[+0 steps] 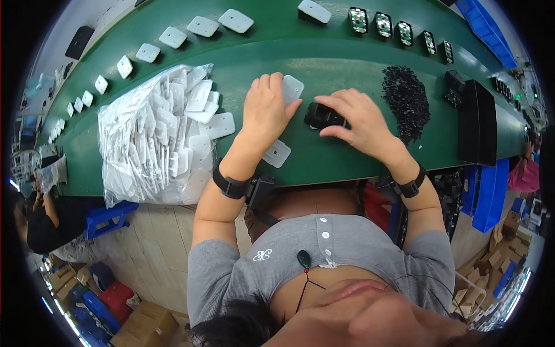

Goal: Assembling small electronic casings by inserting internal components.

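My left hand [266,107] is closed on a small white plastic plate [293,87], which shows between its thumb and forefinger. To its right, my right hand [359,120] grips a black plastic housing [322,116] at the housing's right end, with the thumb on the near side and the fingers on the far side. The two hands are a short way apart above the green table [324,159]. Another white plate [277,154] lies by my left wrist, near the table's front edge. What lies under my left palm is hidden.
At left lies a clear bag [153,136] full of white plates, some spilling out. A heap of small black parts [406,101] is at right, beside a black box [478,121]. Rows of white-topped units [236,21] and housings with circuit boards [383,25] line the far side.
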### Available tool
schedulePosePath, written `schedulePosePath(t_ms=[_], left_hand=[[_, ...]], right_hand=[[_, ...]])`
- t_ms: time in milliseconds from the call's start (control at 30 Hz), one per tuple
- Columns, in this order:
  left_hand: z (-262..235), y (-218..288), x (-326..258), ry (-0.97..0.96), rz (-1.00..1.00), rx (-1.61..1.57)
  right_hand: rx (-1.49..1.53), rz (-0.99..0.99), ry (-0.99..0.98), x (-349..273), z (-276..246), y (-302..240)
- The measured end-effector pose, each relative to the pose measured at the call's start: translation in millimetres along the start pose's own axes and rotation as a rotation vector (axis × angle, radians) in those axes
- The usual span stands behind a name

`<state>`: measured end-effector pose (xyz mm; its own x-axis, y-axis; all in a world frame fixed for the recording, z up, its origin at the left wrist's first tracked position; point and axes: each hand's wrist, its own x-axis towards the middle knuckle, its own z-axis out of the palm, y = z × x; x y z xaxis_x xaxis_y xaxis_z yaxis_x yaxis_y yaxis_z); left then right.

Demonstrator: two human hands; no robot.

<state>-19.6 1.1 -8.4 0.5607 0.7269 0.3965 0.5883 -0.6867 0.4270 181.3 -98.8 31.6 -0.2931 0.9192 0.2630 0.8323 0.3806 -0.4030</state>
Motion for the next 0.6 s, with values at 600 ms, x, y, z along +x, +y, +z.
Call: schedulePosePath(t_ms=[600], left_hand=[[4.9, -4.9, 2.1, 0.048, -0.265, -0.681]], right_hand=[[-0.461, 0.378, 0.232, 1.6, -22.4, 119.7]])
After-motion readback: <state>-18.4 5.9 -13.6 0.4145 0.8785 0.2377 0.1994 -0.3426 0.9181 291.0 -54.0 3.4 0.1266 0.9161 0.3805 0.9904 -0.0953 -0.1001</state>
